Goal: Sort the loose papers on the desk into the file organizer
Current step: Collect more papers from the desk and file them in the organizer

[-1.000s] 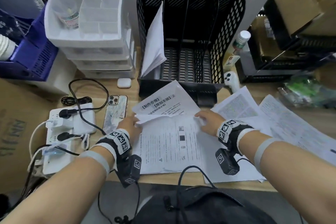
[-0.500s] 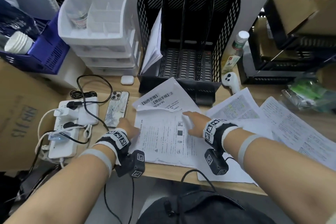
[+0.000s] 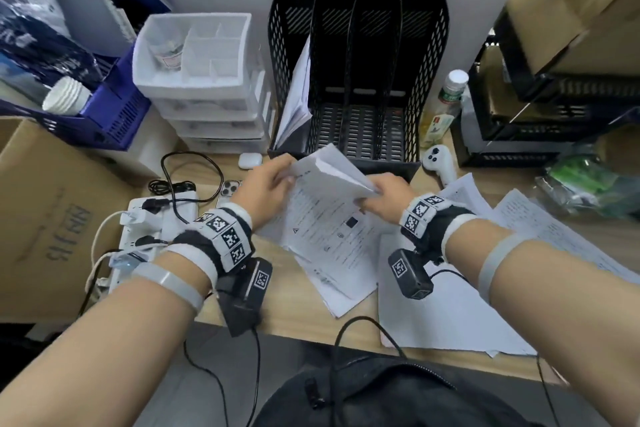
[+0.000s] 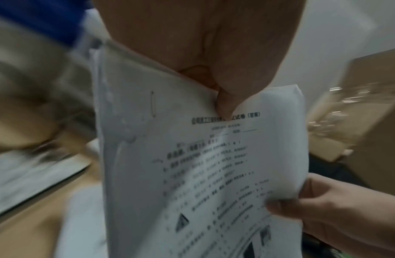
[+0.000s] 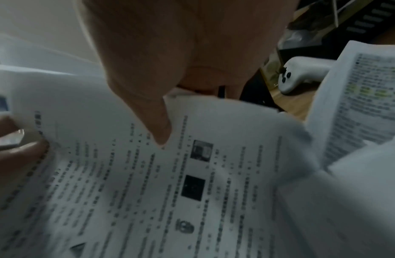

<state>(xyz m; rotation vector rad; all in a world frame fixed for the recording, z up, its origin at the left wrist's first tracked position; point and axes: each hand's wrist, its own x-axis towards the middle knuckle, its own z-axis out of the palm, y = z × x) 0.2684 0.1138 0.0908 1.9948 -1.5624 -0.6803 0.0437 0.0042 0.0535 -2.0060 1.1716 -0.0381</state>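
A stapled packet of printed papers (image 3: 329, 218) hangs tilted above the desk, just in front of the black mesh file organizer (image 3: 356, 80). My left hand (image 3: 289, 177) pinches the packet's top left edge, with the thumb on the printed face (image 4: 223, 103). My right hand (image 3: 372, 196) pinches the top right edge where a page folds over (image 5: 156, 125). The organizer's leftmost slot holds white papers (image 3: 298, 97); its other slots look empty. More printed sheets (image 3: 540, 229) and a blank sheet (image 3: 443, 315) lie on the desk to the right.
A white drawer unit (image 3: 204, 80) stands left of the organizer. A power strip with cables (image 3: 152, 229), a phone (image 3: 230, 189) and an earbud case (image 3: 250, 160) lie at the left. A white controller (image 3: 440, 163) and a bottle (image 3: 446, 104) sit right of the organizer.
Both hands were low on the desk at the packet's top edge. They now grip its top corners and have raised it off the desk toward the organizer.
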